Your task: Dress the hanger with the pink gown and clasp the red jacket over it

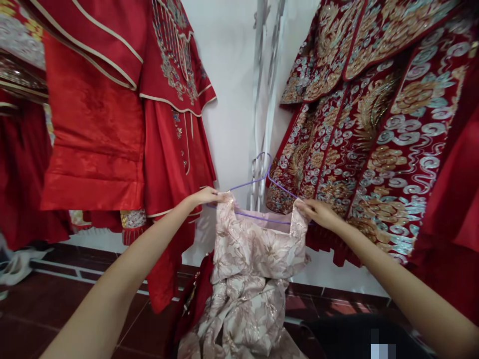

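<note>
A pale pink floral dress (254, 269) hangs from a purple wire hanger (258, 184) held up in front of me. My left hand (209, 195) pinches the dress's left shoulder strap at the hanger's end. My right hand (318, 212) grips the right shoulder strap and the hanger's other end. The dress's skirt drapes down in folds toward the floor.
Red embroidered garments (112, 114) hang on the left. A dark red robe with gold and silver embroidery (381, 129) hangs on the right. A white wall with a white metal rack (262, 99) stands behind. The floor is dark red tile (45, 309). A dark object (344, 334) lies at lower right.
</note>
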`<state>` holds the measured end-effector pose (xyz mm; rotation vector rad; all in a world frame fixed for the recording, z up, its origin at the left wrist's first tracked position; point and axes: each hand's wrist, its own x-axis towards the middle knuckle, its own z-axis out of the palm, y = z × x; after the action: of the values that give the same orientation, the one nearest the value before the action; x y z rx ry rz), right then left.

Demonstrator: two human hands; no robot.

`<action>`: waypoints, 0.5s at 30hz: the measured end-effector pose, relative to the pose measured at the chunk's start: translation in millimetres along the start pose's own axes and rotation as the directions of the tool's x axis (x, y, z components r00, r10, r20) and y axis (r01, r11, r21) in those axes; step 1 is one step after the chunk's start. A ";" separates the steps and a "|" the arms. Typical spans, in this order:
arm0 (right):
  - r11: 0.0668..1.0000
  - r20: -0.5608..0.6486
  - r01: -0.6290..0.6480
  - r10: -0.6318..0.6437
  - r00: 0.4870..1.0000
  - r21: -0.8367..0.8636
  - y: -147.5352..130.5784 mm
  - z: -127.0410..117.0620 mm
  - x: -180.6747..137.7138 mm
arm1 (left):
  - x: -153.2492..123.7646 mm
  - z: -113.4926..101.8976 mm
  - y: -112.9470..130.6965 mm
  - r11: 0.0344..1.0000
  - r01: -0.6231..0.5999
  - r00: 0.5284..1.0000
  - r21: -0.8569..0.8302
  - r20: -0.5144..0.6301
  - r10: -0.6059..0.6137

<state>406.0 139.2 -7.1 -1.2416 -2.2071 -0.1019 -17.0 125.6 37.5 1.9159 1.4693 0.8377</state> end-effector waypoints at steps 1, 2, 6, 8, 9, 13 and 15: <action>0.998 0.003 -0.019 0.019 1.000 0.068 -2.3 3.0 -2.5 | -2.3 3.2 -7.6 0.987 0.023 0.999 -0.160 -0.022 -0.027; 0.994 0.000 -0.030 0.031 1.000 0.108 -4.8 6.0 -5.2 | -5.3 9.0 -15.7 0.945 0.018 0.998 -0.325 -0.045 -0.034; 0.994 -0.127 -0.053 0.065 0.990 0.100 -8.6 18.3 -13.2 | -20.6 47.0 -45.6 0.781 -0.029 0.991 -0.624 -0.120 -0.059; 0.969 -0.251 -0.105 0.161 0.954 0.224 -4.9 26.7 -16.0 | -28.4 64.1 -55.0 0.806 0.001 0.990 -0.592 -0.112 -0.083; 0.930 -0.306 -0.128 0.240 0.921 0.345 -2.0 31.7 -18.0 | -32.3 69.9 -58.0 0.829 0.011 0.989 -0.559 -0.117 -0.092; 0.476 -0.220 -0.143 0.626 0.748 0.868 10.7 54.8 -36.8 | -53.1 69.8 -64.1 0.908 0.040 0.992 -0.416 -0.092 -0.086; 0.209 -0.031 -0.154 0.682 0.730 0.966 16.0 67.3 -51.7 | -67.9 61.1 -66.9 0.916 0.109 0.994 -0.386 0.039 -0.102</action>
<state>407.7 132.2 -93.1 -0.9031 -0.9734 0.9236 -24.2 70.6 -61.3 1.5323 1.2699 0.9759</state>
